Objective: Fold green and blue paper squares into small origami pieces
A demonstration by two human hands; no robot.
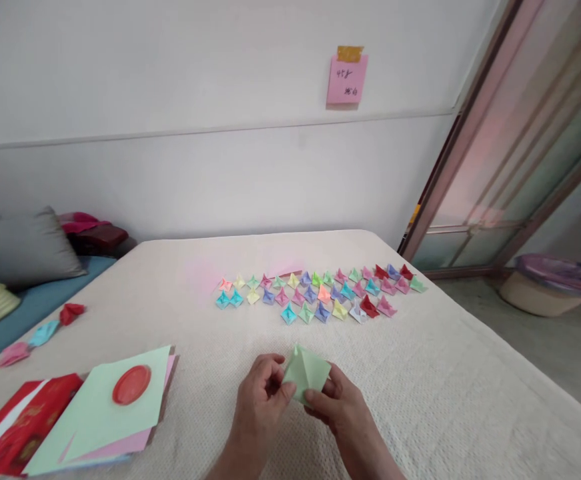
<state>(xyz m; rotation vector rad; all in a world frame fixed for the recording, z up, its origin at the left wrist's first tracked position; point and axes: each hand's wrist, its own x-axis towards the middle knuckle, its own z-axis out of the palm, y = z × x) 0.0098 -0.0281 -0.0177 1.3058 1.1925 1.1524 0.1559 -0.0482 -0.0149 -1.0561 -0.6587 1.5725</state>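
A pale green folded paper [306,371], creased down its middle into a kite-like shape, is held up over the cloth-covered table. My left hand [264,397] pinches its lower left edge between thumb and fingers. On the other side my right hand [337,403] grips the lower right part, its thumb on the front face and its fingers partly hidden behind. Beyond both hands lie rows of small folded paper pieces [321,312] in several colours, including pink, blue, yellow, green and red.
At the left are green paper sheets [115,400] bearing a red round lid [131,385], beside a red packet [25,420]. Folded papers [45,332] lie near the table's left edge. A grey cushion [25,247] is beyond; a covered tub [545,287] stands right.
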